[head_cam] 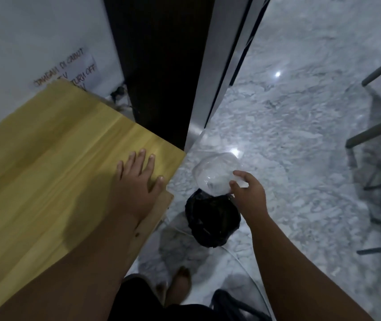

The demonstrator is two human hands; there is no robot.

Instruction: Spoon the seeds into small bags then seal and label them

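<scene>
My right hand (248,192) grips a clear, crumpled plastic bag (215,173) by its edge, holding it just above and behind a small bin lined with a black bag (212,218) on the floor. The clear bag looks empty; I see no seeds or spoon. My left hand (138,179) lies flat, fingers spread, on the right corner of a yellow wooden table (45,172), holding nothing.
The floor (300,135) is grey-white marble. A dark door frame (161,66) and metal panel (217,66) rise behind the bin. A handwritten note (69,68) hangs on the white wall. A metal chair frame (379,147) stands at right. My bare foot (180,286) shows below.
</scene>
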